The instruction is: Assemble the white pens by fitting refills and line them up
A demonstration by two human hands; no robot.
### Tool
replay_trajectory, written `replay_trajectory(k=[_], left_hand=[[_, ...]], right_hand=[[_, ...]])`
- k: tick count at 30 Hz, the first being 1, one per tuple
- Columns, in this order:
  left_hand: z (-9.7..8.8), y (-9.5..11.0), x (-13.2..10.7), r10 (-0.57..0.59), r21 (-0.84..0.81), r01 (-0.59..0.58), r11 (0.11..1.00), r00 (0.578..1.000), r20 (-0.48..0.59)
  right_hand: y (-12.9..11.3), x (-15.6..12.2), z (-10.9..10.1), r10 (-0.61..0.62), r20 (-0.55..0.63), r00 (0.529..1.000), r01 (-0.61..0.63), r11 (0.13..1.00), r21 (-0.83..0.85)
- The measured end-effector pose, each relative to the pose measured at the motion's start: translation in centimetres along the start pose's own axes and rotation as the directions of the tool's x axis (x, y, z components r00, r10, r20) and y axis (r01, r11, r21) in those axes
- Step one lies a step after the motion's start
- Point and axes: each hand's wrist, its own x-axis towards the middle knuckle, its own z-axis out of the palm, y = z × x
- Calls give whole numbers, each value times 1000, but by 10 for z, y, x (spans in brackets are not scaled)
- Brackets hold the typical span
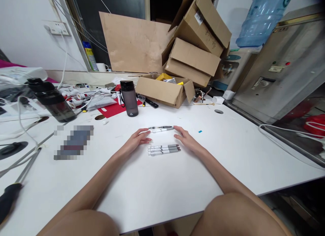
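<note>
Both my hands rest flat on the white table (157,188) with fingers stretched out. My left hand (137,138) lies left of the pens, its fingertips near the left end of two pens (161,128) lying side by side. My right hand (186,138) lies to their right, with its fingertips touching or almost touching the right end of those two pens. Between my hands, nearer to me, three grey-and-white pens (164,149) lie in a neat row. Neither hand grips anything.
A dark grey bottle (129,98) stands behind the pens and a larger black bottle (52,100) stands at left. An open cardboard box (162,90) and stacked boxes (196,43) sit at the back. Cables and clutter fill the left; a screwdriver handle (8,200) lies near left.
</note>
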Motion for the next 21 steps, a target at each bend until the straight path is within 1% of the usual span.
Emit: replay_trajectory(k=[4,6,8,11,15,18,21], left_hand=[[3,4,-4,11,6,-10,1000,1000,-7],[5,6,-6,45,13,-45,999,999,-13],[8,7,-8,100,13,-100,995,995,-4],[11,8,-9,171,40,-171,984,985,12],[13,8,-11,218,133,-215,968,976,-9],[15,10,-14,278,199,-270,942,961,-12],[17,11,-15,345,268,-337,903,938,15]], right_hand=[[-1,4,0,4,-68,998,7,987,161],[-2,4,-1,13,-104,995,12,971,238],[-4,4,-1,10,-118,993,22,963,267],[-7,2,-1,-55,-84,995,70,980,188],[-9,0,1,-146,-50,988,149,987,62],[-10,-1,2,-193,-46,980,193,981,-6],[-13,-4,2,-251,-26,968,249,966,-66]])
